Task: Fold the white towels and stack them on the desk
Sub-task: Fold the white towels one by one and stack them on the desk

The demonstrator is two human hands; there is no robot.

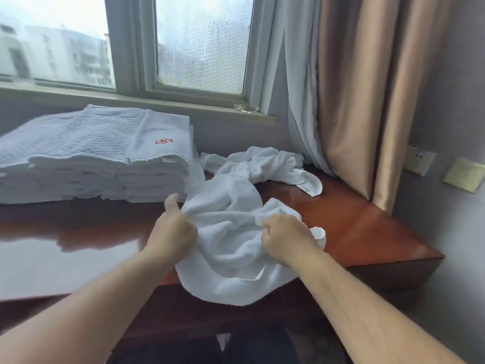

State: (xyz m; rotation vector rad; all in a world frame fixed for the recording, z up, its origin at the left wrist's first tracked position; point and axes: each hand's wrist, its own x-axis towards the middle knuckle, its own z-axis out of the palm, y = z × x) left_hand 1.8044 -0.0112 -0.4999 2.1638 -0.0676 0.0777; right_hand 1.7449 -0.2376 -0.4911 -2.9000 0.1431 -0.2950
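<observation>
While the left hand (pixel 172 232) and the right hand (pixel 286 237) each clench a bunch of the crumpled towel (pixel 228 258) at the frame centre, it hangs over the desk (pixel 354 227) edge. Soft, light and limp, it is probably best held by two corners.

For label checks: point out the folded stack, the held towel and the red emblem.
folded stack (pixel 78 143): head view, top towel's textured face.
held towel (pixel 228 248): head view, bunched middle.
red emblem (pixel 163 141): head view, its centre.
</observation>
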